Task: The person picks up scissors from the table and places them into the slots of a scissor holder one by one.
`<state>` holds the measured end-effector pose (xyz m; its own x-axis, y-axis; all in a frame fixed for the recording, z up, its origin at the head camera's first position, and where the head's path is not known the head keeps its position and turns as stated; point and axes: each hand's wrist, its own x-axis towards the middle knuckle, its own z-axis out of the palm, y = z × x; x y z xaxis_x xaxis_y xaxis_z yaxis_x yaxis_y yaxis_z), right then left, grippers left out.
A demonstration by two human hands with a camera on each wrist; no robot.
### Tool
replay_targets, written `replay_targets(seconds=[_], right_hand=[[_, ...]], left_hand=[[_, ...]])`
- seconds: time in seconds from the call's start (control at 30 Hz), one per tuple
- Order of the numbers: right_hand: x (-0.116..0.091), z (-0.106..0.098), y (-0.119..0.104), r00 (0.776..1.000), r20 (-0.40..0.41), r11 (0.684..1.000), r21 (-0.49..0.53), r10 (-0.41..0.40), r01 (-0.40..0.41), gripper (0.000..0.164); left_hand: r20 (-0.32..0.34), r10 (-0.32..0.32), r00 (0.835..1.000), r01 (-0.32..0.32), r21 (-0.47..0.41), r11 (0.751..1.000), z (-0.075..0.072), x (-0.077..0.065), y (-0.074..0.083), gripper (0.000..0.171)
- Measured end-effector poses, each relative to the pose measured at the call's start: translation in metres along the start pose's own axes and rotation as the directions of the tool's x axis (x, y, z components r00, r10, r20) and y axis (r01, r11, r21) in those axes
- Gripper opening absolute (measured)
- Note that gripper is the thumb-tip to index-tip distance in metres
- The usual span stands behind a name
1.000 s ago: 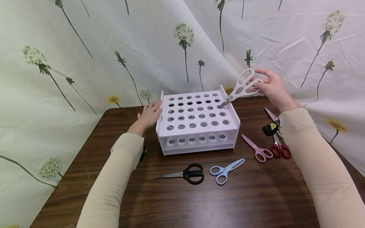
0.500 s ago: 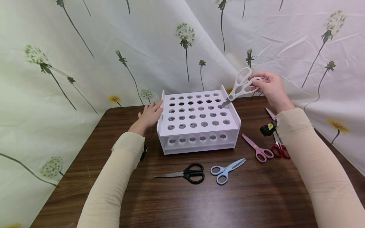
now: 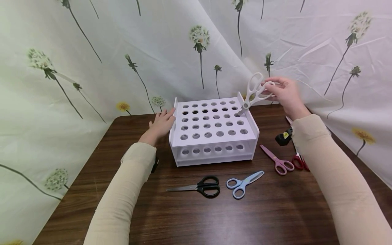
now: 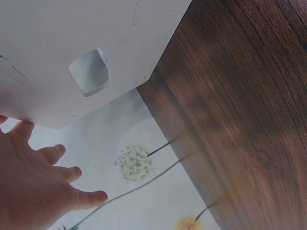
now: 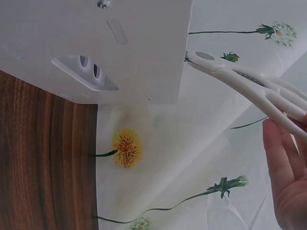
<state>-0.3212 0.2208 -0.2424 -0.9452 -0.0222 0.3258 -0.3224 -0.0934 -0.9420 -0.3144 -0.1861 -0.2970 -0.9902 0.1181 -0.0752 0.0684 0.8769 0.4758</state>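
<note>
The white rack (image 3: 214, 140), with rows of round holes, stands on the table. My left hand (image 3: 161, 123) rests with its fingers against the rack's left side panel. At the rack's right side, my right hand (image 3: 286, 95) pinches a handle loop of the white scissors (image 3: 251, 95). Their blades point down into a hole near the right panel, and the lower ends are hidden. The scissors lean toward my right hand. In the right wrist view, the white scissors (image 5: 228, 79) reach past the rack's edge, fingers (image 5: 278, 155) beside the handle.
Black-handled scissors (image 3: 208, 186) and light blue scissors (image 3: 243, 183) lie in front of the rack. Pink scissors (image 3: 278, 160) and red-handled scissors (image 3: 297, 161) lie to its right, the latter partly behind my sleeve. A flower-printed curtain (image 3: 171, 44) hangs behind the table (image 3: 196, 221).
My right hand has moved left toward the rack. The white scissors have swung more upright, and their blades sit lower in the hole. The left hand stays on the side panel.
</note>
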Motion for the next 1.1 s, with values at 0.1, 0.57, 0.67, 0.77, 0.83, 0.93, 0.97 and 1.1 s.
replay_targets(seconds=[0.1,0.57,0.67,0.77,0.83,0.93,0.97,1.1], right_hand=[[0.001,0.003,0.001,1.000,0.005,0.999,-0.035,-0.001,0.001,0.021],[0.010,0.019,0.010,1.000,0.029,0.948,-0.317,-0.011,0.020,0.039],[0.012,0.023,0.012,0.999,0.027,0.936,-0.352,-0.017,0.026,0.037],[0.012,0.025,0.016,1.000,0.024,0.938,-0.348,-0.001,0.009,0.036],[0.013,0.026,0.018,1.000,0.029,0.939,-0.343,0.011,-0.001,0.036],[0.013,0.026,0.019,0.999,0.037,0.938,-0.347,0.020,-0.006,0.036],[0.014,0.026,0.019,0.999,0.038,0.936,-0.352,0.019,-0.005,0.036],[0.015,0.030,0.018,0.999,0.037,0.923,-0.385,0.023,-0.007,0.036]], left_hand=[[-0.002,0.000,1.000,0.000,-0.002,1.000,0.000,0.000,0.000,0.054],[-0.001,-0.002,1.000,0.002,-0.001,1.000,0.001,-0.001,-0.001,0.054],[-0.001,-0.002,1.000,0.002,0.000,1.000,0.002,-0.002,-0.001,0.054],[0.001,-0.004,1.000,0.004,-0.005,1.000,0.002,-0.002,0.000,0.054],[0.000,-0.006,1.000,0.006,-0.011,1.000,0.002,-0.002,0.000,0.055],[-0.006,-0.011,1.000,0.011,-0.022,1.000,0.002,-0.002,0.001,0.055],[-0.008,-0.014,1.000,0.013,-0.025,1.000,0.002,-0.002,0.001,0.055],[-0.004,-0.009,1.000,0.009,-0.021,1.000,0.002,-0.002,0.001,0.054]])
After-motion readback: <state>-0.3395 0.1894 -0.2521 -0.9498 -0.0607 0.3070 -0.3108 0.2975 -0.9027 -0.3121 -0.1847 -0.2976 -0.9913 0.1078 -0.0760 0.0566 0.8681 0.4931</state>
